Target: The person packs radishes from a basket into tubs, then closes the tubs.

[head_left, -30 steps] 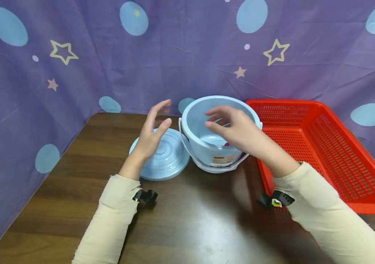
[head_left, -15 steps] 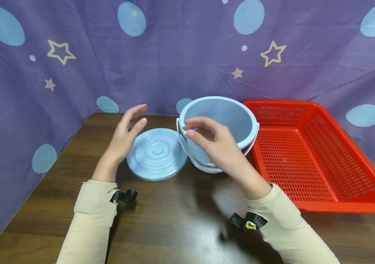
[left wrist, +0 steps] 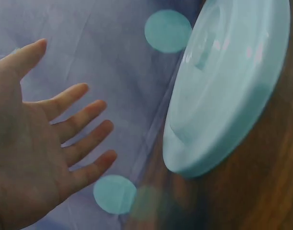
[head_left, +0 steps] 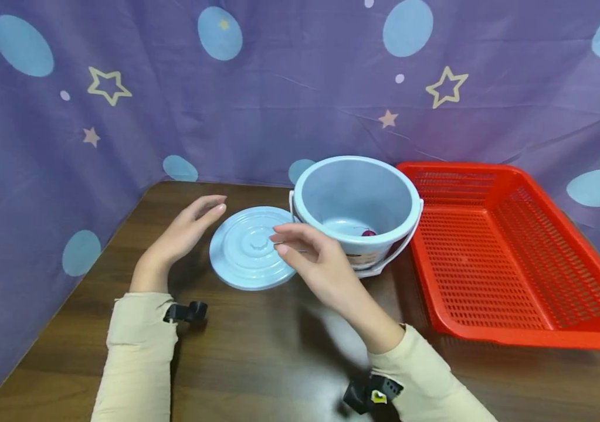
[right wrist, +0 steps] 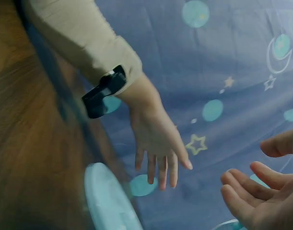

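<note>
A round light-blue lid point(head_left: 252, 266) with a small central knob lies flat on the wooden table. My left hand point(head_left: 179, 235) hovers at its left side, fingers extended and apart from it; the left wrist view shows the palm bare beside the lid point(left wrist: 232, 96). To the lid's right, my right hand point(head_left: 321, 266) hangs with loosely bent fingers that hold nothing, overlapping the lid's edge and the bucket in the head view. Behind it stands a light-blue bucket point(head_left: 360, 176), uncovered, its white handle point(head_left: 397, 249) hanging down. A small dark-red object point(head_left: 368, 232) lies on the bucket's bottom.
A red perforated plastic basket point(head_left: 484, 269) stands right of the bucket, close beside it. A purple curtain point(head_left: 278, 88) with stars and blue ovals hangs behind the table point(head_left: 247, 351). Black cameras are strapped to both wrists.
My right hand has moved left and nearer, from over the bucket to the lid's right side. My left hand has moved left and lower, off from above the lid.
</note>
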Action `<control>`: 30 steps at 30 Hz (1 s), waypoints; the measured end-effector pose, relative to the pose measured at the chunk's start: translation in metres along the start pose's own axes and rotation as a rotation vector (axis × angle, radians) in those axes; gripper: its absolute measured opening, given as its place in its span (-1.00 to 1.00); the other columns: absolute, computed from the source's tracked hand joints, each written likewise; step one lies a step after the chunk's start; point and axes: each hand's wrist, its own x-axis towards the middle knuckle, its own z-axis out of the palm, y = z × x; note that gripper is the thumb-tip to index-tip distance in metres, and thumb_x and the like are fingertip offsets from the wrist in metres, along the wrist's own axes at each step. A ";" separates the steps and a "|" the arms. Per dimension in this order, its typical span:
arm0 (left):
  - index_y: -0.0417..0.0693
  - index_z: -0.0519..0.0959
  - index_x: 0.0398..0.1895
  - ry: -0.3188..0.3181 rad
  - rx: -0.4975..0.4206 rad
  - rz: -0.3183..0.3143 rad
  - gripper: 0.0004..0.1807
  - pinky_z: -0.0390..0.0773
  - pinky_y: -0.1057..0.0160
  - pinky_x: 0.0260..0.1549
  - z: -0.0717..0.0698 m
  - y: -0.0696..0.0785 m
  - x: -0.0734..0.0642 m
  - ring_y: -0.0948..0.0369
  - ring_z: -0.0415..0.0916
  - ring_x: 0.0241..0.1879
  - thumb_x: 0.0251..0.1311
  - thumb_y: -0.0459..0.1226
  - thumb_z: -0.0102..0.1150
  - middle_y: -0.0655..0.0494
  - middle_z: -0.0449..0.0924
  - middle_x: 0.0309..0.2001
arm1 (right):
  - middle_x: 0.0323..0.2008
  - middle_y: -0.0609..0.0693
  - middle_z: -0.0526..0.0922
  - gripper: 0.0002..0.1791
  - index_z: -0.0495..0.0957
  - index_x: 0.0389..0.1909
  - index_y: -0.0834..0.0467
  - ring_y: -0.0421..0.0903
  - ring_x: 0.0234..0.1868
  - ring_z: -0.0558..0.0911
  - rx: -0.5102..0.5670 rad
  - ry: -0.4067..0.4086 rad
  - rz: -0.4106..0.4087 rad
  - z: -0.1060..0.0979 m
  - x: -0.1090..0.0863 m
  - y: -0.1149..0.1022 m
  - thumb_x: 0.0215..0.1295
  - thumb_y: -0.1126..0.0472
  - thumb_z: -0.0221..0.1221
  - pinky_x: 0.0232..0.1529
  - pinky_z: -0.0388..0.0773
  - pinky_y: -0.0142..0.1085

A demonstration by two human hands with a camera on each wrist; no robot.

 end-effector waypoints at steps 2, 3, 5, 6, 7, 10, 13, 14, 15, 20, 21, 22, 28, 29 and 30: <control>-0.14 0.17 0.51 -0.033 -0.027 -0.019 -0.29 0.06 -0.18 0.35 0.001 -0.004 0.001 -0.09 0.03 0.46 0.49 0.10 -0.16 -0.16 0.16 0.46 | -0.05 0.15 0.68 -0.66 0.54 0.13 0.30 -0.03 0.01 0.64 -0.020 0.003 0.037 0.000 0.000 0.007 0.36 0.35 0.18 0.09 0.50 -0.20; -0.13 0.16 0.51 -0.044 -0.039 -0.026 -0.30 0.07 -0.17 0.35 0.002 -0.006 0.002 -0.07 0.02 0.46 0.50 0.10 -0.17 -0.14 0.15 0.47 | -0.05 0.14 0.68 -0.65 0.54 0.14 0.29 -0.03 0.02 0.63 -0.025 0.007 0.057 0.000 0.000 0.011 0.36 0.35 0.18 0.09 0.50 -0.19; -0.13 0.16 0.52 -0.064 -0.059 -0.038 -0.29 0.09 -0.14 0.35 0.004 -0.008 0.002 -0.05 0.02 0.47 0.50 0.11 -0.18 -0.12 0.13 0.48 | -0.03 0.14 0.67 -0.64 0.54 0.15 0.29 -0.02 0.04 0.62 -0.030 0.022 0.100 0.002 0.001 0.019 0.36 0.34 0.18 0.10 0.49 -0.17; -0.13 0.15 0.53 -0.075 -0.061 -0.047 -0.28 0.08 -0.14 0.36 0.004 -0.009 0.003 -0.04 0.00 0.48 0.50 0.11 -0.19 -0.12 0.12 0.49 | -0.01 0.16 0.66 -0.63 0.53 0.17 0.29 0.00 0.05 0.62 -0.033 0.026 0.121 0.003 0.001 0.024 0.36 0.34 0.17 0.09 0.49 -0.16; -0.13 0.14 0.53 -0.083 -0.051 -0.055 -0.28 0.06 -0.14 0.36 0.004 -0.010 0.002 -0.05 -0.02 0.49 0.50 0.12 -0.19 -0.12 0.10 0.50 | 0.02 0.16 0.65 -0.61 0.51 0.19 0.30 0.02 0.07 0.61 -0.031 0.030 0.148 0.004 0.000 0.028 0.36 0.35 0.16 0.10 0.48 -0.15; -0.16 0.12 0.53 -0.094 -0.016 -0.085 -0.24 0.00 -0.14 0.38 0.005 -0.013 0.002 -0.07 -0.06 0.50 0.49 0.14 -0.18 -0.15 0.08 0.50 | 0.15 0.19 0.57 -0.56 0.45 0.25 0.33 0.09 0.15 0.55 -0.036 0.038 0.215 0.010 -0.002 0.040 0.37 0.33 0.15 0.13 0.46 -0.10; -0.24 0.13 0.51 -0.093 0.005 -0.102 -0.22 -0.03 -0.13 0.39 0.006 -0.016 0.002 -0.10 -0.06 0.49 0.48 0.14 -0.16 -0.21 0.10 0.48 | 0.26 0.22 0.47 -0.48 0.38 0.30 0.35 0.14 0.23 0.48 -0.059 0.034 0.262 0.016 -0.005 0.045 0.35 0.30 0.15 0.17 0.42 -0.04; -0.28 0.13 0.50 -0.096 0.007 -0.105 -0.21 -0.02 -0.13 0.39 0.007 -0.017 0.002 -0.11 -0.05 0.49 0.48 0.13 -0.16 -0.23 0.11 0.47 | 0.27 0.24 0.45 -0.45 0.36 0.32 0.35 0.16 0.24 0.46 -0.071 0.025 0.281 0.018 -0.006 0.046 0.35 0.27 0.16 0.17 0.41 -0.02; -0.31 0.14 0.49 -0.100 0.010 -0.110 -0.21 -0.02 -0.12 0.39 0.007 -0.018 0.002 -0.12 -0.03 0.48 0.48 0.13 -0.16 -0.25 0.13 0.46 | 0.30 0.26 0.42 -0.42 0.33 0.35 0.35 0.17 0.27 0.43 -0.085 0.011 0.301 0.020 -0.007 0.047 0.35 0.25 0.16 0.20 0.38 0.00; -0.41 0.17 0.45 -0.122 0.025 -0.124 -0.23 0.02 -0.15 0.37 0.009 -0.024 0.000 -0.18 0.03 0.45 0.51 0.08 -0.16 -0.34 0.17 0.42 | 0.41 0.38 0.16 -0.20 0.11 0.44 0.41 0.23 0.43 0.17 -0.165 -0.051 0.381 0.027 -0.010 0.053 0.30 0.18 0.22 0.39 0.10 0.04; -0.41 0.17 0.45 -0.122 0.033 -0.128 -0.23 0.02 -0.15 0.37 0.009 -0.025 0.000 -0.19 0.03 0.45 0.51 0.08 -0.16 -0.34 0.17 0.42 | 0.43 0.39 0.10 -0.17 0.08 0.45 0.42 0.21 0.46 0.09 -0.164 -0.045 0.395 0.027 -0.010 0.054 0.29 0.18 0.23 0.42 0.02 0.03; -0.41 0.16 0.45 -0.122 0.041 -0.134 -0.23 0.02 -0.16 0.37 0.009 -0.026 0.000 -0.19 0.01 0.45 0.51 0.08 -0.16 -0.34 0.16 0.43 | 0.45 0.39 0.06 -0.15 0.05 0.46 0.43 0.21 0.48 0.04 -0.152 -0.034 0.408 0.027 -0.010 0.055 0.28 0.19 0.23 0.43 -0.04 0.02; -0.39 0.04 0.50 -0.154 0.074 -0.166 -0.20 0.04 -0.21 0.34 0.010 -0.032 0.002 -0.25 -0.07 0.45 0.51 0.08 -0.18 -0.37 0.00 0.47 | 0.49 0.37 -0.06 -0.11 -0.06 0.49 0.43 0.16 0.51 -0.08 -0.027 0.030 0.497 0.027 -0.009 0.063 0.29 0.22 0.21 0.45 -0.16 0.02; -0.39 0.02 0.50 -0.163 0.075 -0.167 -0.20 0.06 -0.22 0.33 0.010 -0.033 0.003 -0.27 -0.06 0.45 0.52 0.07 -0.17 -0.38 -0.02 0.48 | 0.49 0.37 -0.05 -0.11 -0.05 0.49 0.43 0.16 0.51 -0.07 -0.027 0.033 0.503 0.028 -0.008 0.065 0.29 0.22 0.21 0.45 -0.16 0.02; -0.39 0.01 0.51 -0.170 0.076 -0.167 -0.19 0.08 -0.22 0.32 0.010 -0.033 0.003 -0.28 -0.05 0.44 0.52 0.07 -0.17 -0.38 -0.04 0.48 | 0.48 0.37 -0.02 -0.12 -0.03 0.48 0.43 0.16 0.51 -0.06 -0.026 0.036 0.506 0.029 -0.008 0.066 0.28 0.23 0.21 0.45 -0.15 0.01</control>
